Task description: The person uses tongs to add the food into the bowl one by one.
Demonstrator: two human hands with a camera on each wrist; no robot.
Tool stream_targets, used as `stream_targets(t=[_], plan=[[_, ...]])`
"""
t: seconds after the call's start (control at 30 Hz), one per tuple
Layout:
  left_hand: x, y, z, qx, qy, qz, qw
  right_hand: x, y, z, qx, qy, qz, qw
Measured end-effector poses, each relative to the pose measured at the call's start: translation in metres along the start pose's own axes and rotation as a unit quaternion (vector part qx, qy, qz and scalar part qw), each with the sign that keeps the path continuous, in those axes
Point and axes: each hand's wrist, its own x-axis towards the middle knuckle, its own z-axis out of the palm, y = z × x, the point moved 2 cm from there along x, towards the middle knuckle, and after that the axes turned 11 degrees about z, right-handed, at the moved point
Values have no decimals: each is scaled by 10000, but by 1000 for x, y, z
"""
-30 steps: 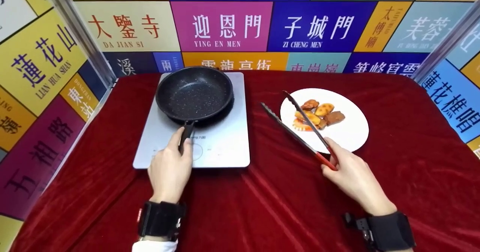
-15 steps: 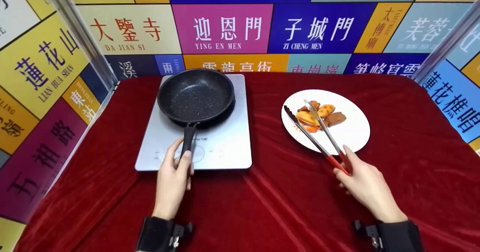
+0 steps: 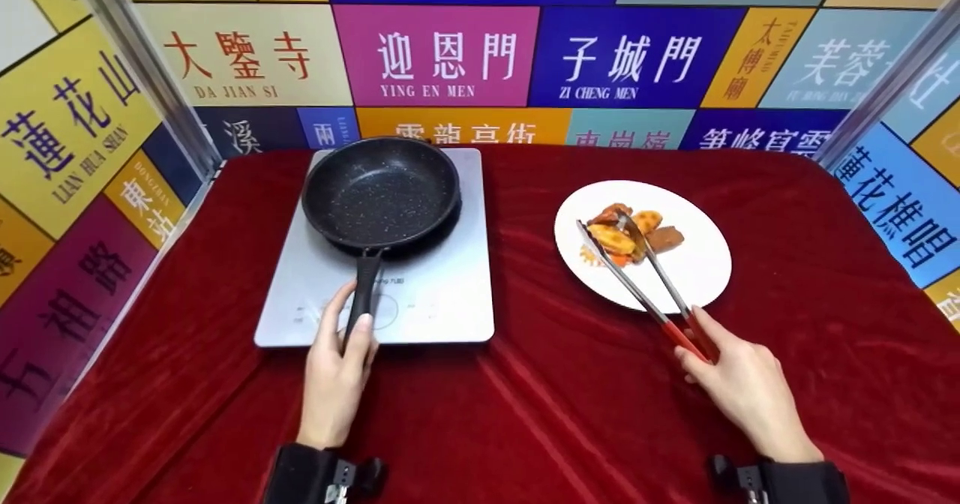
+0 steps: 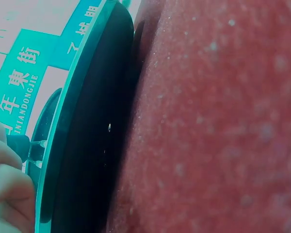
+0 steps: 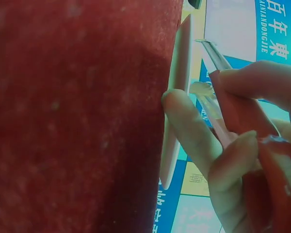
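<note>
My left hand (image 3: 339, 369) grips the handle of a black speckled frying pan (image 3: 382, 193), which sits on a silver induction cooktop (image 3: 442, 316). In the left wrist view, curled fingers (image 4: 9, 184) wrap the pan's handle (image 4: 19, 145). My right hand (image 3: 742, 384) holds red-handled metal tongs (image 3: 637, 294), their arms spread apart. The tongs' tips straddle the chicken wings (image 3: 613, 238), browned pieces piled on a white oval plate (image 3: 697, 279). In the right wrist view, my fingers (image 5: 189, 126) curl round the tongs' red grips (image 5: 242, 111), with the plate's edge (image 5: 182, 63) behind.
Dark red velvet cloth (image 3: 525, 414) covers the table, with folds near the front. A panel wall of coloured signs (image 3: 435, 54) rises behind, and metal posts (image 3: 176, 106) stand at the corners.
The tongs have swung right and lowered from the plate's left side onto the food, one arm each side of a yellow piece. My left hand has slid back along the pan handle.
</note>
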Motion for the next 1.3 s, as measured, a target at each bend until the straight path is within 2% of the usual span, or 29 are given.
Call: stream_targets(t=[0.37, 0.73, 1.07, 1.3], plan=[[-1, -1, 0, 49, -116, -4, 9999, -2, -4, 4, 236, -166, -79, 9996], [-1, 0, 1, 109, -81, -163, 9998, -5, -7, 5, 194, 107, -215, 9995], [-1, 0, 1, 118, -33, -121, 9999, -7, -7, 2, 143, -32, -45, 9999], [-1, 0, 0, 114, 14, -80, 9999, -7, -8, 1, 189, -4, -114, 9998]])
